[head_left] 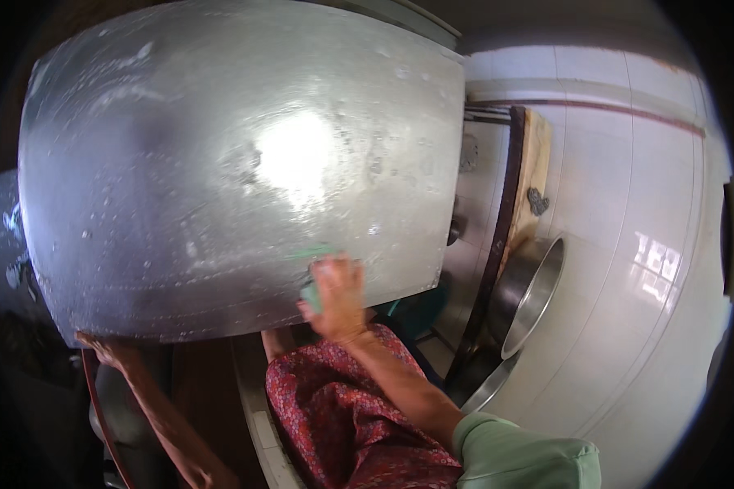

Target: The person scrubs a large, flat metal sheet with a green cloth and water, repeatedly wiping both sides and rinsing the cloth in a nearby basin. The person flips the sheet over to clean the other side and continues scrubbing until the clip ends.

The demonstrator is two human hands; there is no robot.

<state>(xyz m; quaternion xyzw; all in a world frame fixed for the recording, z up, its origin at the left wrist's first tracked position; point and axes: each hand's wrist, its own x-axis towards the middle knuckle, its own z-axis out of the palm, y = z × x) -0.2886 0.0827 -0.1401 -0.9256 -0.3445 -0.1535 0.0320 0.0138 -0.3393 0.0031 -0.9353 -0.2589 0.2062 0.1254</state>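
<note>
Large wet metal pot filled upper left of frame, right hand pressed a green sponge against its lower side, left hand gripped the bottom rim, fingers mostly hidden, metal basins leaned at right wall.

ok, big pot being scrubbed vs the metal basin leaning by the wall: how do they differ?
The big pot fills most of the view; the metal basin looks far smaller. The pot's wet, soapy outside faces the camera; the basin shows its open inside. The right hand presses a green scrubber on the pot and the left hand grips its lower edge; nobody touches the basin. Both are silvery metal.
</note>
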